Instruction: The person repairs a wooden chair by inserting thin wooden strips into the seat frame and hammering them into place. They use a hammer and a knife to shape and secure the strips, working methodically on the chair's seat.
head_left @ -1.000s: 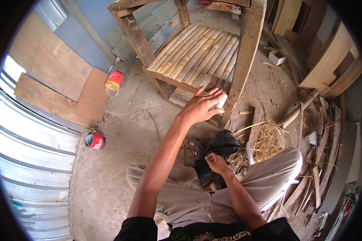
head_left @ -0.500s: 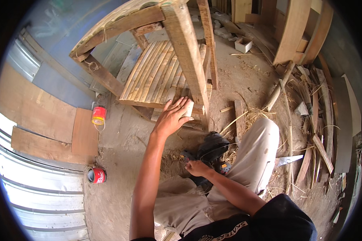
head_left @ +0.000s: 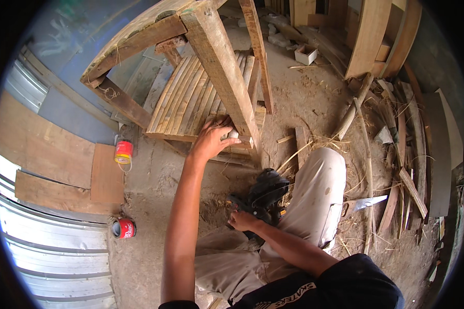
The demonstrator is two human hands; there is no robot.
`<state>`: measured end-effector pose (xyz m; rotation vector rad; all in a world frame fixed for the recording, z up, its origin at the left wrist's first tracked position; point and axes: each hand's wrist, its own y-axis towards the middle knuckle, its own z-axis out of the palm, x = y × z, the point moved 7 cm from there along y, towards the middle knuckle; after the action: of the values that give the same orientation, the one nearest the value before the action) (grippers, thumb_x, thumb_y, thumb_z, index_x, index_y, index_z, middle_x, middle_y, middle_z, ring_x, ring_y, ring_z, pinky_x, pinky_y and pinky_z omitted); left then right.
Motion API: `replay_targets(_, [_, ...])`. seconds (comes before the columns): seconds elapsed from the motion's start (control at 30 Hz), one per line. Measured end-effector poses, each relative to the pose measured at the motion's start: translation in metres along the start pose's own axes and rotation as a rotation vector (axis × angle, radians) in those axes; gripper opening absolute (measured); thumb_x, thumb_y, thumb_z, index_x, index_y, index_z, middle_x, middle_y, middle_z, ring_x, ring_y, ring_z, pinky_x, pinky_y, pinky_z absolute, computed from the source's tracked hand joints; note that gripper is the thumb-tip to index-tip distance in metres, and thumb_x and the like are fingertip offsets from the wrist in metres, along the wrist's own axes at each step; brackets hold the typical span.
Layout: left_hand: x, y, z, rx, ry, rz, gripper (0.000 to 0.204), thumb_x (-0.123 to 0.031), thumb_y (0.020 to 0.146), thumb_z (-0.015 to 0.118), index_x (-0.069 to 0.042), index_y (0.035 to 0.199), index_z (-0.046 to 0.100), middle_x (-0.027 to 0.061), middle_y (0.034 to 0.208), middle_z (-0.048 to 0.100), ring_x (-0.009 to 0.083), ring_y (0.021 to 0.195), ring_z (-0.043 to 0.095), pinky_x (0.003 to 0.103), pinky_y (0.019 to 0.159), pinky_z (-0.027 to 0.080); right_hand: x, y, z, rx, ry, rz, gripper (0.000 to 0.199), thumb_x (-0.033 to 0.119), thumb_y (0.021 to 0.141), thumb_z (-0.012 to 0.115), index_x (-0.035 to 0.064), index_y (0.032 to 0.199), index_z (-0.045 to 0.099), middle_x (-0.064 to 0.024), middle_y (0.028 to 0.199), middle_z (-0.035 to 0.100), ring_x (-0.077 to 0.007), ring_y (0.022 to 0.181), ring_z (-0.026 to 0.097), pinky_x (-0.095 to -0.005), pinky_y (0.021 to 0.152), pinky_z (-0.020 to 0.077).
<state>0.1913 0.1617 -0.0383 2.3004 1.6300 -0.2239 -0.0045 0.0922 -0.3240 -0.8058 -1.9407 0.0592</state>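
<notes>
A wooden furniture frame [head_left: 219,67] with thick posts stands before me, its lower shelf [head_left: 188,98] made of narrow pale slats. At the shelf's front edge, beside the near post, my left hand [head_left: 211,140] is closed round a small pale block [head_left: 233,134], mostly hidden by the fingers. My right hand [head_left: 241,220] is held low between my legs, its fingers curled; whether anything is in them is hidden. Just beyond it, by my feet, lies a dark black object [head_left: 268,186] whose kind I cannot make out.
Two red cans, one upper [head_left: 123,151] and one lower [head_left: 123,228], are at the left by plywood and corrugated metal sheets [head_left: 56,247]. A handsaw [head_left: 368,202] lies right of my knee, near piled wood scraps [head_left: 404,154]. A small white box [head_left: 305,54] is farther back.
My left hand has gone from lying fairly flat over the pale block to curling round it at the shelf edge. My right hand has shifted slightly, still curled. The whole view has moved a little.
</notes>
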Motion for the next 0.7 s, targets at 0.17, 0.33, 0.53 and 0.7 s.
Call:
replay_targets(0.17, [0.015, -0.003, 0.010, 0.253, -0.368, -0.189, 0.054, -0.044, 0.086, 0.074, -0.010, 0.126, 0.066, 0.0181, 0.132, 0.062, 0.0372, 0.135, 0.046, 0.050, 0.113, 0.032, -0.012, -0.001, 0.000, -0.016, 0.017, 0.031, 0.037, 0.033, 0.098, 0.056, -0.0027, 0.103, 0.065, -0.0234, 0.092, 0.069, -0.0413, 0.091, 0.067, -0.0526, 0.081, 0.0514])
replay_targets(0.33, [0.018, -0.010, 0.007, 0.023, -0.292, -0.123, 0.062, -0.041, 0.083, 0.078, -0.005, 0.130, 0.063, 0.0188, 0.132, 0.062, 0.0338, 0.135, 0.047, 0.044, 0.113, 0.036, -0.011, -0.007, -0.009, 0.016, -0.006, 0.051, 0.035, 0.032, 0.096, 0.058, -0.0019, 0.102, 0.067, -0.0243, 0.095, 0.070, -0.0412, 0.095, 0.067, -0.0510, 0.083, 0.0520])
replay_targets(0.53, [0.018, -0.011, 0.006, -0.143, -0.220, 0.008, 0.059, -0.032, 0.079, 0.083, -0.008, 0.129, 0.065, 0.0123, 0.139, 0.059, 0.0323, 0.138, 0.043, 0.044, 0.116, 0.033, -0.010, -0.013, -0.012, -0.007, 0.021, 0.099, 0.034, 0.032, 0.095, 0.059, -0.0003, 0.098, 0.068, -0.0240, 0.092, 0.070, -0.0414, 0.094, 0.067, -0.0510, 0.084, 0.0524])
replay_targets(0.7, [0.022, -0.013, 0.014, -0.200, -0.327, -0.086, 0.073, -0.038, 0.070, 0.089, -0.009, 0.131, 0.064, 0.0151, 0.139, 0.059, 0.0291, 0.139, 0.042, 0.043, 0.116, 0.033, -0.022, -0.008, -0.006, -0.031, 0.017, 0.113, 0.033, 0.034, 0.094, 0.061, 0.0020, 0.093, 0.067, -0.0224, 0.090, 0.070, -0.0413, 0.091, 0.067, -0.0512, 0.081, 0.0518])
